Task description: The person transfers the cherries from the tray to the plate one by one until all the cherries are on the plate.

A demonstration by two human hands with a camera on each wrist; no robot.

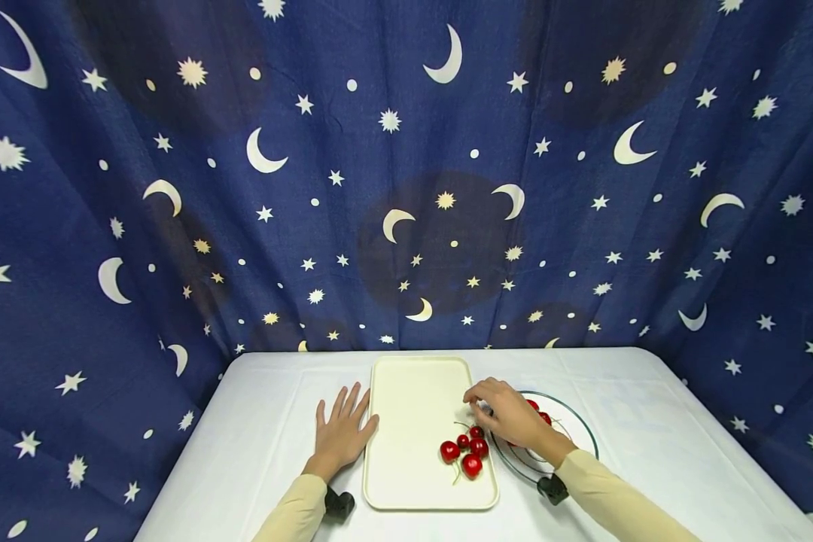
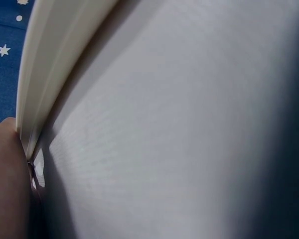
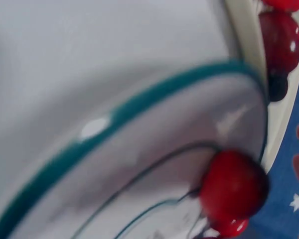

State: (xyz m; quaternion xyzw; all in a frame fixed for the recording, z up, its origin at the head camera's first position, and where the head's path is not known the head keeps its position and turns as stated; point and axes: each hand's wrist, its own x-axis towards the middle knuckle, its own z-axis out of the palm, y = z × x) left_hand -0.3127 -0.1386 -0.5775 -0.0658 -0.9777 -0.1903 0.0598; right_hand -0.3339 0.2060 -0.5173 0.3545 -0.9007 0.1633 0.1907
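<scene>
My left hand [image 1: 342, 433] lies with fingers spread on the white tabletop, thumb against the left rim of a cream rectangular tray [image 1: 406, 429]. In the left wrist view, part of that hand [image 2: 7, 179] shows beside the tray's side wall [image 2: 55, 55]. Several red cherries [image 1: 472, 465] with stems sit in the tray's lower right. My right hand [image 1: 511, 414] hovers at the tray's right rim, fingers loosely bent, no cherry showing between them. Under it is a round white plate [image 3: 154, 134] with a green-blue rim, bearing more cherries [image 3: 234, 186]; the hand partly hides these from above.
A white cloth covers the table [image 1: 271, 406]. Behind and on both sides hangs a dark blue curtain [image 1: 325, 248] with moons and stars. Black wrist cameras [image 1: 339, 504] sit under both forearms, the right one close by the plate's near rim.
</scene>
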